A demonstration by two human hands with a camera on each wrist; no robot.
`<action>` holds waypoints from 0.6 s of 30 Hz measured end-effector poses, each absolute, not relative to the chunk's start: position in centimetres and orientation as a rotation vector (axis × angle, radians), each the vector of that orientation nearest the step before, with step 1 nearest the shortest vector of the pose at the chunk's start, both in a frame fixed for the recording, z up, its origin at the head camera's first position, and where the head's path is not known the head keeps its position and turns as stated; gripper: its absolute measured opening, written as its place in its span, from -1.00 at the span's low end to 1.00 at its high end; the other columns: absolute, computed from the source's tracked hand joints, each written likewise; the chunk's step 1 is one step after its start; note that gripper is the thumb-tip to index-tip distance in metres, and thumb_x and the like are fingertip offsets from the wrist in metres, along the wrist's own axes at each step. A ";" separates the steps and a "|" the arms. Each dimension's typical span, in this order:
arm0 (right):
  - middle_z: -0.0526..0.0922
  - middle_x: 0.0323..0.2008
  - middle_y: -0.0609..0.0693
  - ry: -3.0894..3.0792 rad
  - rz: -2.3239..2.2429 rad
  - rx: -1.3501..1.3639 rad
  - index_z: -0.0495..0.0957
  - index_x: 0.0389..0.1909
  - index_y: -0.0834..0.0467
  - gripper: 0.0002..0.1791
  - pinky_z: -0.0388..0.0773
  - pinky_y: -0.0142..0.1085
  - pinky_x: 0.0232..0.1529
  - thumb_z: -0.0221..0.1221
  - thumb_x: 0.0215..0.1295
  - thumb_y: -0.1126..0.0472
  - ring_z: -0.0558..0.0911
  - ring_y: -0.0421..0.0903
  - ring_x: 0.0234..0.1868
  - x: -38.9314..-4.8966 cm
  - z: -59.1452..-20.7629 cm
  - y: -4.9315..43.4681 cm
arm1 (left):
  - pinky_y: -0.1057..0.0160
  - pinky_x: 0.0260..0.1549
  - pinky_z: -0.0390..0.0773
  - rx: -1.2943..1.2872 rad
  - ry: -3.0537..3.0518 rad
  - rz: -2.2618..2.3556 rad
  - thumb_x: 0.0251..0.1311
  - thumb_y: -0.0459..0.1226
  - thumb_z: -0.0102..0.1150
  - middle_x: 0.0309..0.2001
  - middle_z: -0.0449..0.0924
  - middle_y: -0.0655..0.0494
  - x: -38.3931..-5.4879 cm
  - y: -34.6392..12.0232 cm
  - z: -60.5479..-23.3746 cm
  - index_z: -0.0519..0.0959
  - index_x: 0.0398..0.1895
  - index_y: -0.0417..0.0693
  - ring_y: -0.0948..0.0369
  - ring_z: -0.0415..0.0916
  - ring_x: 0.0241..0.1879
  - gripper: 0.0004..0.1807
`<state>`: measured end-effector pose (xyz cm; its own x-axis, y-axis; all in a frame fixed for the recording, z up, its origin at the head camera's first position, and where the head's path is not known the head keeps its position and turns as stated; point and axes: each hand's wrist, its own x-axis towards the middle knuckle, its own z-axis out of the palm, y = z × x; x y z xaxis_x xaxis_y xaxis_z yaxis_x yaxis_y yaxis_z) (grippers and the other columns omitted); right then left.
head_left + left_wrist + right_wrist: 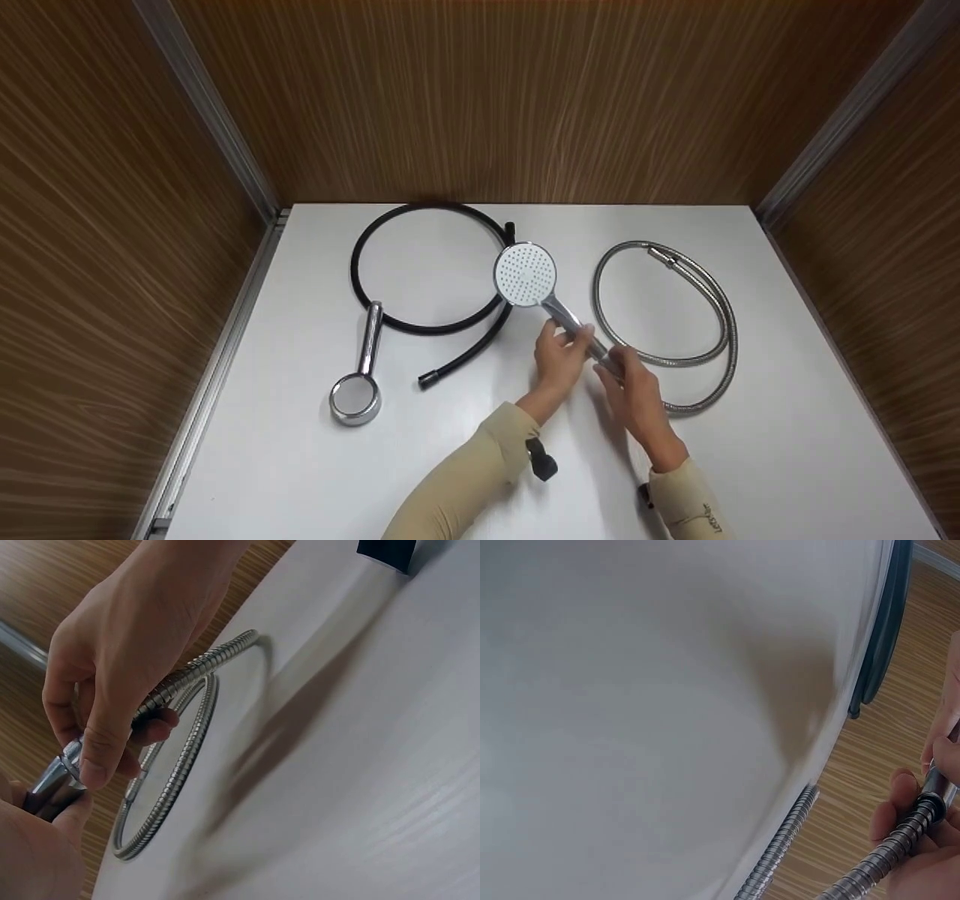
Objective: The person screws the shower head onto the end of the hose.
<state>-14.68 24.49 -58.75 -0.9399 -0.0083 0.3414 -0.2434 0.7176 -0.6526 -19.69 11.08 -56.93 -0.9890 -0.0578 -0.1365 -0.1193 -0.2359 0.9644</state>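
Observation:
My left hand (pixel 559 361) grips the chrome handle of a hand shower (pixel 525 274), whose white round spray face is turned up. At the handle's lower end, my right hand (pixel 636 394) pinches the end fitting of a silver metal shower hose (pixel 731 337). In the left wrist view, the right hand's (pixel 124 652) thumb and fingers lie around the joint where fitting and handle meet; the hose (pixel 225 654) runs back from them. The right wrist view shows the ribbed hose (pixel 877 866) meeting the chrome fitting (pixel 936 791). How far the two are screwed together cannot be told.
A black hose (pixel 354 262) lies coiled at the back left of the white table (pixel 285 465). A second chrome shower head (pixel 355 397) lies at the left, its handle end touching the black coil. Wood-grain panels (pixel 480 105) enclose the back and sides.

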 end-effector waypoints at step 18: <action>0.76 -0.19 0.21 -2.505 1.012 0.272 0.49 0.04 0.32 -0.62 0.82 0.02 -0.19 0.41 0.28 0.44 0.81 0.11 -0.20 -14.9 -59.2 24.7 | 0.26 -0.18 0.85 -0.243 1.905 2.449 0.35 -0.22 0.41 -0.04 0.78 -0.22 -19.5 11.2 -56.6 0.49 0.24 -0.21 0.05 0.82 -0.16 -0.51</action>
